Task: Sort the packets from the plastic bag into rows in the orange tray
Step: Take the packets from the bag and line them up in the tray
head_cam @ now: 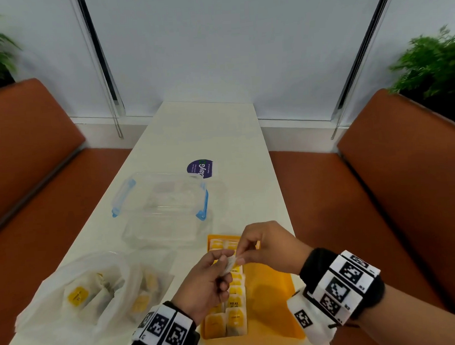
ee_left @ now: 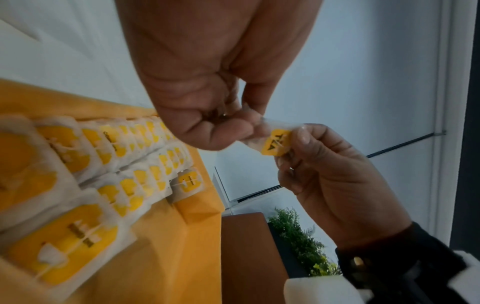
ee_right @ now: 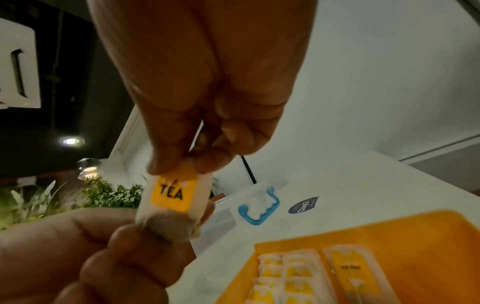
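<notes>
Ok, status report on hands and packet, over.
Left hand and right hand both pinch one tea packet above orange tray. Rows part-filled. Nothing in the way.

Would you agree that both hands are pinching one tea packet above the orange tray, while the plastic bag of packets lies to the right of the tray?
Not quite: the plastic bag lies left of the orange tray, as the head view shows. The rest holds: the left hand and right hand pinch one tea packet above it.

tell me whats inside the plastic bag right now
More packets with yellow labels show through the plastic bag on the table's left. Its folds hide how many remain.
</notes>
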### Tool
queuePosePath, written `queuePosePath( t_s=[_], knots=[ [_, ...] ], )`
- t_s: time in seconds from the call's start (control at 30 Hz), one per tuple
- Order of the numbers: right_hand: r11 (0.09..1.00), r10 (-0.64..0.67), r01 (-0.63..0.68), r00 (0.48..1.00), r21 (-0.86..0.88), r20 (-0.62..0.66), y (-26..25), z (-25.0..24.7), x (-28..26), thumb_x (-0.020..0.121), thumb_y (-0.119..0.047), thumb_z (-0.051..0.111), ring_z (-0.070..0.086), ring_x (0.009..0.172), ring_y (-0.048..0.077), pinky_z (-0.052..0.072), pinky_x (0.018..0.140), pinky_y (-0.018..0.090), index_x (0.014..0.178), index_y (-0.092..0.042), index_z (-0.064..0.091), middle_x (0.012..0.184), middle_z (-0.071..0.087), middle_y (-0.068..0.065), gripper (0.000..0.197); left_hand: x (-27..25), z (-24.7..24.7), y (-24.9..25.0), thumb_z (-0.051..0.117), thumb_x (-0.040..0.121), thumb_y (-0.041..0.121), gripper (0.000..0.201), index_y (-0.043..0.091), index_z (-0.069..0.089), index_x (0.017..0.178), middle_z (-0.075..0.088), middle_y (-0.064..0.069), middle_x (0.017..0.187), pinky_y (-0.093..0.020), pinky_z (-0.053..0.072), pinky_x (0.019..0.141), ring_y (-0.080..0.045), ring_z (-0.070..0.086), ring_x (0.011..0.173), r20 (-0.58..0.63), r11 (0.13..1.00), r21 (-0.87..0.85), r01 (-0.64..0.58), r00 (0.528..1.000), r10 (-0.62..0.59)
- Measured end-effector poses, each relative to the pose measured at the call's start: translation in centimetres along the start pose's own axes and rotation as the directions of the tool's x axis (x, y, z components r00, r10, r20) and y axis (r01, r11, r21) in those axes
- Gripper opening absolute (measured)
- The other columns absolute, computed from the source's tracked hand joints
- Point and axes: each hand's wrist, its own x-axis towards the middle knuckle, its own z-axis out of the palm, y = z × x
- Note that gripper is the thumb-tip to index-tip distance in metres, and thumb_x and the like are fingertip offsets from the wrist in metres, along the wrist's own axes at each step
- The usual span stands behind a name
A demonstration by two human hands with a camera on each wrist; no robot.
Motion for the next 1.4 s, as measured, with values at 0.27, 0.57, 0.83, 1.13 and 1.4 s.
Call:
queuePosePath(
  t_s=[0.27,0.57,0.83,1.13,1.4],
  knots=[
    [0.927,0.309,-0.323,0.946,-0.19,-0.102,1.2,-0.8,0.9,0.087,-0.006,0.06,0.052,0.057,0.001,0.039,0.053,0.011,0.078,-0.015,0.062,0.073,0.059,-0.008,0.012,-0.5,-0.2,-1.0,0.046,0.095,0.033,0.028,0.015,0.064,0.105,0.061,-0.002,0.073,-0.021,0.037,0.05,-0.01,0.047,0.052,-0.028,0.971,0.228,0.076,0.997,-0.072],
    [0.711,0.5,-0.353,0.862,-0.608,0.083,2.8,0.8,4.0,0.089,0.004,0.047,0.067,0.096,0.028,0.054,0.081,0.031,0.106,0.003,0.067,0.109,0.068,0.015,0.026,-1.1,-1.0,-1.3,0.049,0.094,0.026,0.024,0.011,0.06,0.11,0.061,0.001,0.074,-0.017,0.037,0.046,-0.009,0.049,0.052,-0.089,0.968,0.238,0.077,0.994,-0.057],
    [0.625,0.55,-0.424,0.835,-0.656,-0.016,3.6,2.3,6.2,0.091,0.005,0.039,0.062,0.086,0.027,0.047,0.071,0.028,0.083,-0.001,0.06,0.088,0.062,0.009,0.023,-1.2,-1.3,-1.3,0.05,0.093,0.025,0.023,0.009,0.058,0.107,0.06,0.0,0.075,-0.018,0.038,0.046,-0.008,0.049,0.05,-0.103,0.976,0.193,0.097,0.992,-0.078],
    [0.638,0.541,-0.486,0.835,-0.597,-0.101,4.0,2.8,5.5,0.092,0.001,0.041,0.059,0.109,0.026,0.047,0.087,0.028,0.113,-0.002,0.057,0.119,0.06,0.013,0.027,-0.7,-1.3,-1.3,0.048,0.095,0.025,0.021,0.012,0.059,0.107,0.06,0.001,0.075,-0.017,0.039,0.046,-0.007,0.049,0.051,-0.097,0.971,0.215,0.105,0.992,-0.086],
    [0.551,0.717,-0.505,0.693,-0.664,0.068,5.2,2.6,5.2,0.093,-0.015,0.053,0.062,0.097,0.022,0.047,0.079,0.026,0.093,-0.003,0.063,0.079,0.059,0.006,0.015,-0.7,-1.1,-1.4,0.05,0.093,0.026,0.026,0.008,0.058,0.11,0.059,0.0,0.076,-0.019,0.038,0.049,-0.008,0.049,0.052,-0.093,0.974,0.206,0.094,0.993,-0.076]
  ],
)
